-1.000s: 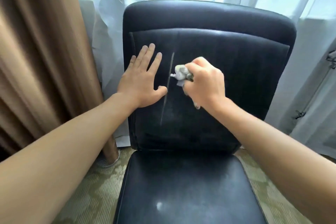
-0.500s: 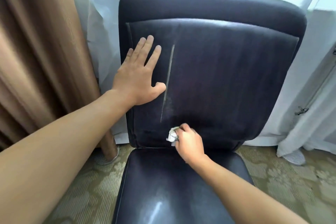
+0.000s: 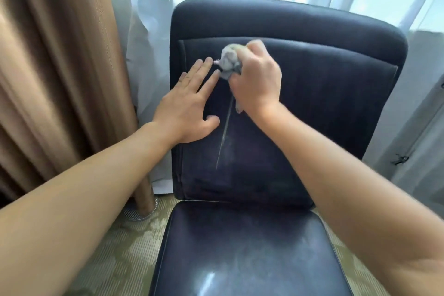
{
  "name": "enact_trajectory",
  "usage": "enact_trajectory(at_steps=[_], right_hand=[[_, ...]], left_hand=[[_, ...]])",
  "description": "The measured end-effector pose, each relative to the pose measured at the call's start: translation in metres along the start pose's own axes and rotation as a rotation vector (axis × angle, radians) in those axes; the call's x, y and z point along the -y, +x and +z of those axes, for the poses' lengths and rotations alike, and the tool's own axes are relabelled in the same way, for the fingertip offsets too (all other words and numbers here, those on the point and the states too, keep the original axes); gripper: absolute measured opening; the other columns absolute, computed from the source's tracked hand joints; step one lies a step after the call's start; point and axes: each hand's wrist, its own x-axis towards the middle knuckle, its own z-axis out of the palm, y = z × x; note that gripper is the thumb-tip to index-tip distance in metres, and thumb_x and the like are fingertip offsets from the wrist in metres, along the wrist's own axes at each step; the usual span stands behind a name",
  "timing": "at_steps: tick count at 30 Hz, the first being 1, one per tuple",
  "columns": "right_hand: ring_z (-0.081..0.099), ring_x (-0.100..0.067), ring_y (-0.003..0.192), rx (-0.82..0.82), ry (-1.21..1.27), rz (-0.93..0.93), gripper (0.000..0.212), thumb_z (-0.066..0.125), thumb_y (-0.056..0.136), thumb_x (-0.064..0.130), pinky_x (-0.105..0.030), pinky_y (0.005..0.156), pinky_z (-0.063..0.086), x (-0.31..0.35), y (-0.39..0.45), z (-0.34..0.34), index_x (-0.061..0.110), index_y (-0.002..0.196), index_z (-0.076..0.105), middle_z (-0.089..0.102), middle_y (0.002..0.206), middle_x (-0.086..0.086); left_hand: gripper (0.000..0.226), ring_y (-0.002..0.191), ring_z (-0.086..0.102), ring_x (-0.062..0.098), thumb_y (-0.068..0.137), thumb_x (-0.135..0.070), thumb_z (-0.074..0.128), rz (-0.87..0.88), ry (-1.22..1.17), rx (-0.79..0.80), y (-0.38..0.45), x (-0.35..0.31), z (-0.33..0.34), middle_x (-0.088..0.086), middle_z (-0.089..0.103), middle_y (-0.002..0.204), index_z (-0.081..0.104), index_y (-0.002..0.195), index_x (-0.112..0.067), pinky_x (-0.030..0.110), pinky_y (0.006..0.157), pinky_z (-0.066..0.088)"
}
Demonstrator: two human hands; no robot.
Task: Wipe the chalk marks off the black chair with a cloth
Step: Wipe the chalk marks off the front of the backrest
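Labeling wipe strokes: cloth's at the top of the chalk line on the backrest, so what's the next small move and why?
Probably drag the cloth straight down the chalk line. The right hand holds it bunched against the backrest at the line's upper end, and the pale streak below it is unwiped. The left hand lies flat beside the line, bracing the chair.

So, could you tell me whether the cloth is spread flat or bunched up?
Bunched up: the cloth is a crumpled wad gripped in the right hand, a tail hanging below.
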Motion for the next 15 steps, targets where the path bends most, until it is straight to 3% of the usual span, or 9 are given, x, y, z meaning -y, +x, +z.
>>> enact_trajectory(at_steps=[4,6,8,12,15], right_hand=[[0.063,-0.028,0.075,-0.020,0.094,0.062,0.031,0.059,0.082,0.036,-0.037,0.061,0.052,-0.011,-0.098,0.055,0.009,0.089,0.071,0.065,0.100,-0.005],[0.065,-0.029,0.080,0.145,0.104,0.110,0.033,0.053,0.078,0.033,-0.038,0.064,0.055,-0.019,-0.162,0.073,0.009,0.091,0.071,0.066,0.105,-0.002],[0.065,-0.030,0.082,0.348,0.075,0.132,0.022,0.062,0.075,0.022,-0.040,0.065,0.057,-0.028,-0.207,0.080,0.012,0.092,0.070,0.064,0.108,0.002],[0.063,-0.024,0.084,0.588,0.017,0.142,0.017,0.076,0.081,0.027,-0.036,0.068,0.052,-0.030,-0.193,0.052,0.017,0.094,0.071,0.060,0.103,0.008],[0.062,-0.021,0.079,0.501,0.057,0.061,0.018,0.077,0.078,0.030,-0.032,0.064,0.047,-0.021,-0.150,0.009,0.018,0.091,0.073,0.061,0.098,0.008]], left_hand=[[0.098,0.159,-0.012,0.012,0.086,-0.024,0.061,0.037,-0.044,0.032,0.002,0.010,0.001,-0.001,-0.009,0.175,0.007,0.167,-0.013,0.030,0.128,-0.005],[0.099,0.159,-0.013,0.013,0.084,-0.019,0.060,0.038,-0.042,0.034,0.002,0.010,0.002,-0.001,-0.010,0.174,0.006,0.167,-0.012,0.029,0.127,-0.007],[0.100,0.160,-0.013,0.014,0.083,-0.017,0.060,0.034,-0.039,0.035,0.002,0.007,0.003,-0.001,-0.011,0.174,0.005,0.167,-0.012,0.030,0.127,-0.008],[0.101,0.159,-0.015,0.014,0.083,-0.020,0.060,0.032,-0.018,0.027,0.001,0.004,0.001,-0.001,-0.012,0.174,0.004,0.167,-0.012,0.032,0.128,-0.007],[0.101,0.159,-0.016,0.014,0.085,-0.025,0.061,0.027,-0.024,0.023,-0.001,0.002,0.002,-0.001,-0.013,0.174,0.004,0.167,-0.012,0.034,0.128,-0.007]])
